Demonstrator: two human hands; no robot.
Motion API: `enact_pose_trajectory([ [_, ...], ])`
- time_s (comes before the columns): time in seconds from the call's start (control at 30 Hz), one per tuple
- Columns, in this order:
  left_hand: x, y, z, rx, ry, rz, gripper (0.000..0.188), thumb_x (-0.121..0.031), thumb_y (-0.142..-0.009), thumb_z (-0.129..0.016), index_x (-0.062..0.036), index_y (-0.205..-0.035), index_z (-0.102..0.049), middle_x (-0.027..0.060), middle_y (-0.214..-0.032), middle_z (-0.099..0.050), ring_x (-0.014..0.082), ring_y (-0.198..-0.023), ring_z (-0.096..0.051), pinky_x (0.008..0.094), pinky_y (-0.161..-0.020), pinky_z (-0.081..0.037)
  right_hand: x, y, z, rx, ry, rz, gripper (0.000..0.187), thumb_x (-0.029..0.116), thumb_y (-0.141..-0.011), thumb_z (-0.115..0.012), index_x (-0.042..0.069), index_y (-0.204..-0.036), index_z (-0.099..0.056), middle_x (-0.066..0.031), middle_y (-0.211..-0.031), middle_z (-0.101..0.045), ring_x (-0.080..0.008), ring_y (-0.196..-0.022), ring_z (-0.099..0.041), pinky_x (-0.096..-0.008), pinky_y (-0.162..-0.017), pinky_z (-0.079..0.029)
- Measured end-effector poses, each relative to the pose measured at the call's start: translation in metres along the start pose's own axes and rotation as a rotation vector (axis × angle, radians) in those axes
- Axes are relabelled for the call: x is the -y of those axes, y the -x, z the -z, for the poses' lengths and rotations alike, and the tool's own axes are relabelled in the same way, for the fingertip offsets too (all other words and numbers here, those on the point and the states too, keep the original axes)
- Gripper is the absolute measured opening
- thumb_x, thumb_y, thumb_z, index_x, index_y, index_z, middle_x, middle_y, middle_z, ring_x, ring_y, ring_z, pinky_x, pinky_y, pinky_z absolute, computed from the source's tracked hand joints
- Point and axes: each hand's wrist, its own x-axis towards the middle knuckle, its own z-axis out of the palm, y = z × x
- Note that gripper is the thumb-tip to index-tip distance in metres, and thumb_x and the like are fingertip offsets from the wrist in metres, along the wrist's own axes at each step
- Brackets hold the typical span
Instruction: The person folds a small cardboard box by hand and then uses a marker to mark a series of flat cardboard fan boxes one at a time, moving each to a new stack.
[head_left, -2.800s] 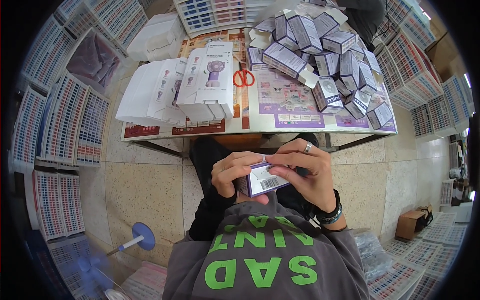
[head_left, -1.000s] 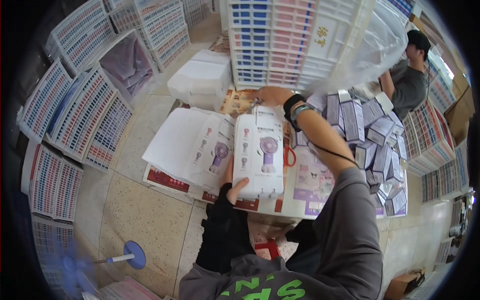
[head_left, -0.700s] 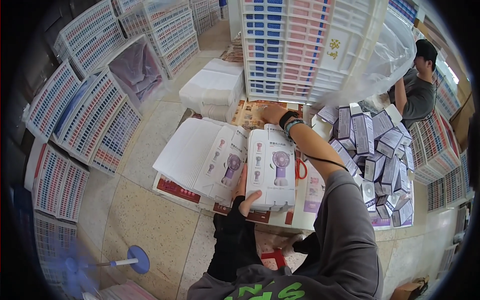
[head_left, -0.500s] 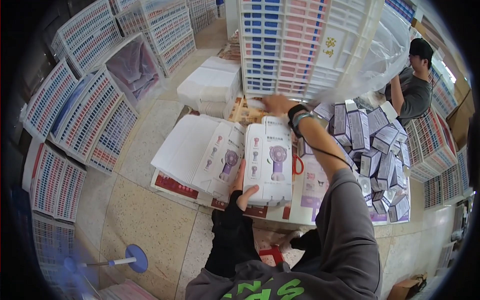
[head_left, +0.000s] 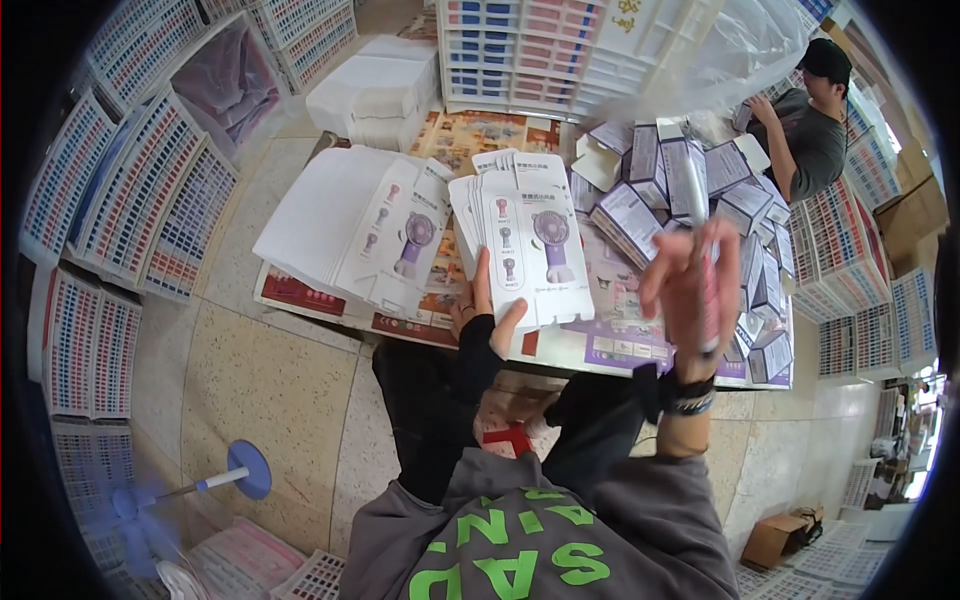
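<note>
My left hand (head_left: pixel 488 325) grips a small stack of flat white printed cartons (head_left: pixel 572 285) by its lower left side, thumb on top. The cartons show a purple handheld fan and are slightly fanned out at the upper left edge. My right hand (head_left: pixel 695 285), smeared by motion, is raised right of them, closed around a slim pen-like thing (head_left: pixel 694 185), pale at the far end and pinkish in the hand. Its exact kind is too blurred to tell. Left of my left hand, a larger overlapping pile of the same flat cartons (head_left: pixel 335 225) lies on the table.
Folded purple-and-white boxes (head_left: pixel 655 165) are heaped on the table's right. A white plastic crate (head_left: pixel 530 60) stands at the back, beside a stack of white card (head_left: pixel 375 100). A co-worker (head_left: pixel 815 120) is at far right. Crates (head_left: pixel 150 200) and a blue fan (head_left: pixel 135 510) stand left.
My right hand has swung from the crate's base back to the right, carrying the pen-like thing. The cartons in my left hand have lifted and spread a little. My view has shifted.
</note>
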Motion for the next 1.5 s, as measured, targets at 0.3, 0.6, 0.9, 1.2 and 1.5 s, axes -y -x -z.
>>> enact_pose_trajectory([
  [0.3,-0.033,0.028,-0.003,-0.169,0.039,-0.05,0.087,-0.041,-0.081,-0.062,-0.023,-0.149,-0.01,0.0373,-0.14,-0.022,0.0557,-0.131,-0.016,0.0595,-0.104,-0.021,-0.018,0.093,0.014,0.034,-0.146,-0.174,0.054,0.027,-0.076,-0.078,0.005,-0.105,-0.038,-0.0249,-0.097,-0.064,-0.0251,-0.069,-0.067,-0.0263,-0.054,-0.049],
  [0.6,-0.115,0.077,0.023,0.252,-0.332,-0.54,0.038,-0.01,-0.069,-0.073,0.0024,-0.102,-0.06,0.0143,-0.087,-0.061,0.0307,-0.077,-0.061,0.035,-0.063,-0.048,-0.014,0.098,-0.036,-0.143,0.183,-0.362,0.016,0.007,-0.087,-0.06,-0.002,-0.084,-0.047,-0.0114,-0.069,-0.059,-0.013,-0.047,-0.056,-0.0192,-0.044,-0.039],
  [0.9,-0.078,0.086,0.035,0.123,-0.164,-0.644,0.008,-0.002,-0.072,-0.057,0.0025,-0.076,-0.052,0.0141,-0.072,-0.056,0.0273,-0.059,-0.054,0.0319,-0.05,-0.041,0.012,0.084,0.001,-0.515,1.0,-0.263,0.015,0.015,-0.093,-0.055,0.0,-0.091,-0.056,-0.0027,-0.066,-0.056,-0.0071,-0.061,-0.054,-0.0162,-0.056,-0.041],
  [1.2,-0.042,-0.018,0.023,0.076,-0.391,-0.488,0.053,-0.007,-0.072,-0.067,0.0042,-0.114,-0.036,0.0216,-0.13,-0.049,0.0329,-0.123,-0.044,0.0403,-0.096,-0.03,-0.089,0.041,0.022,-0.27,0.274,-0.18,0.017,0.005,-0.091,-0.052,-0.007,-0.103,-0.056,-0.0124,-0.092,-0.062,-0.0208,-0.079,-0.063,-0.0331,-0.074,-0.051],
  [1.5,-0.027,-0.018,0.019,0.104,-0.359,-0.459,0.052,-0.009,-0.071,-0.069,0.0031,-0.11,-0.035,0.0189,-0.123,-0.053,0.0379,-0.127,-0.038,0.0489,-0.095,-0.029,-0.116,0.062,0.019,-0.207,0.414,-0.328,0.01,0.008,-0.092,-0.055,-0.001,-0.088,-0.058,-0.0054,-0.086,-0.059,-0.0077,-0.067,-0.053,-0.0203,-0.06,-0.041],
])
